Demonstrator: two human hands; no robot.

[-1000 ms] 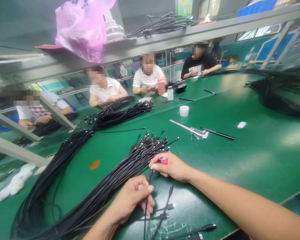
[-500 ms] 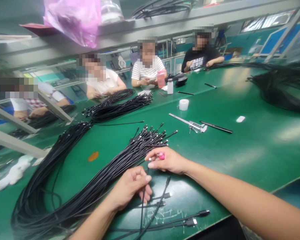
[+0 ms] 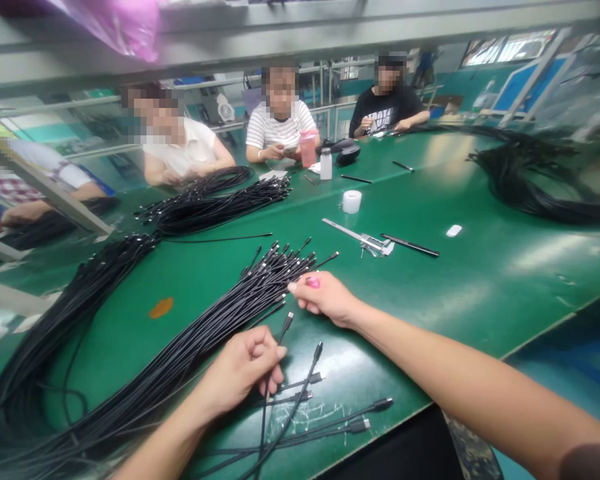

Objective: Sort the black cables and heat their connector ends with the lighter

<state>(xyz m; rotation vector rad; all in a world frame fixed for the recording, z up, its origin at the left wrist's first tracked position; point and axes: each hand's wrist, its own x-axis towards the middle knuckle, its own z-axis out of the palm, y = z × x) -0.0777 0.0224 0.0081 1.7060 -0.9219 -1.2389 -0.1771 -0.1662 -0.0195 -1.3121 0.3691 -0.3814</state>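
My left hand [image 3: 255, 363] pinches a black cable just below its plug [image 3: 287, 325], which points up and away. To its upper right, my right hand [image 3: 320, 293] is closed beside the plug ends of a large bundle of black cables [image 3: 205, 333]; a pink item [image 3: 313, 283] shows at its fingers. Whether its fingertips grip a cable end is too small to tell. Several loose cables with plugs [image 3: 357, 426] lie below and right of my left hand, near the table edge.
On the green table [image 3: 410, 320] lie a caliper [image 3: 360, 239], a black pen [image 3: 410, 245], a white roll [image 3: 351, 201] and a white oval piece [image 3: 454, 231]. More cable bundles [image 3: 225, 200] lie farther back. Several people sit across the table.
My right hand has moved away from the plug of the cable in my left hand, toward the bundle's ends. My left hand still holds the cable. The whole view has shifted.
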